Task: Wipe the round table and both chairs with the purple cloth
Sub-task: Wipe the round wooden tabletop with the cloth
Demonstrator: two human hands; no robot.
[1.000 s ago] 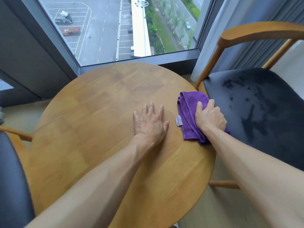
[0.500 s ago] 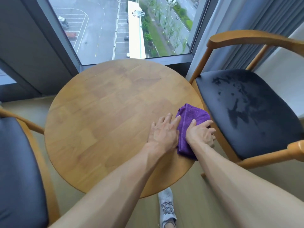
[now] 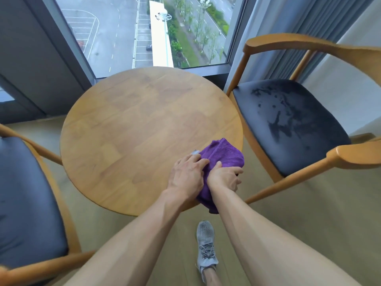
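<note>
step: table wipe, near-right rim | cloth (image 3: 223, 156) on table (image 3: 132, 129) edge, partly overhanging | right hand (image 3: 224, 178) grips cloth, left hand (image 3: 186, 178) flat on it | next: likely regather cloth, move to right chair (image 3: 288, 120)

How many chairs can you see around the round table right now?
2. One chair stands to the right of the round table, its dark seat showing blotchy marks. The other chair is on the left, partly cut off by the frame edge. No others show.
</note>
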